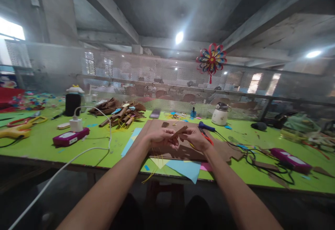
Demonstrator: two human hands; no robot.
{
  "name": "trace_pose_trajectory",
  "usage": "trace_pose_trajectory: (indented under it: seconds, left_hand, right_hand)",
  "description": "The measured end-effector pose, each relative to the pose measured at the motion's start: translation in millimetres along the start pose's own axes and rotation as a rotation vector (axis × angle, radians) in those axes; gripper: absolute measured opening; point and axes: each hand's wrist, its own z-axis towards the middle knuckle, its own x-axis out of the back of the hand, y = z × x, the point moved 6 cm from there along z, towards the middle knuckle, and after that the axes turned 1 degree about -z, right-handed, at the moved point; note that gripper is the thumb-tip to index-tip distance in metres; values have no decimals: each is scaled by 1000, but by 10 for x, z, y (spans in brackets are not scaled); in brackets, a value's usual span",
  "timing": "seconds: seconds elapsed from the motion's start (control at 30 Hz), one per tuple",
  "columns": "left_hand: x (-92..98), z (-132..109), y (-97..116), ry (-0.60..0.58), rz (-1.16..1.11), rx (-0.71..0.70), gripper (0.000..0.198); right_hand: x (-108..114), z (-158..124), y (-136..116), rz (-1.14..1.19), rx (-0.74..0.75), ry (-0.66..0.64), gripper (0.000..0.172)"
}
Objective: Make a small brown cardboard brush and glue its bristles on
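Note:
My left hand point(160, 137) and my right hand point(195, 138) meet over a brown cardboard sheet point(162, 124) on the green table point(104, 143). Both pinch a small folded strip of brown paper point(180, 131) between their fingertips, the fingers curled around it. Red-handled scissors point(206, 137) lie just right of my right hand. Blue paper point(186, 169) and pale yellow paper point(158, 162) stick out from under the cardboard at the table's near edge.
A pile of rolled brown paper pieces point(119, 113) lies at the back left, near a black bottle point(72, 104). A magenta power strip point(70, 136) with a white charger and cable sits left; another point(289, 159) with black cables sits right. A white jar point(220, 114) and hanging paper pinwheel point(211, 60) are behind.

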Motion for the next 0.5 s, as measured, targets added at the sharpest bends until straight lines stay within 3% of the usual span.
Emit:
trace_pose_trajectory:
  seconds: [0.07, 0.13, 0.23, 0.3, 0.37, 0.5]
  left_hand:
    - [-42, -1, -20, -20, 7, 45, 28]
    - [27, 6, -25, 66, 60, 67, 25]
    - [327, -30, 82, 435, 137, -56, 24]
    - [441, -77, 172, 586, 146, -168, 29]
    - [431, -82, 218, 589, 235, -186, 35]
    - [268, -16, 218, 434, 546, -128, 30]
  right_hand:
    - [13, 2, -10, -28, -3, 12, 30]
    - [33, 6, -24, -78, 4, 31, 31]
    - [50, 14, -11, -147, 8, 43, 32]
    - [36, 16, 36, -240, -14, 12, 33]
    - [18, 15, 91, -368, -35, -31, 35]
    - [15, 11, 165, -468, -61, -68, 34]
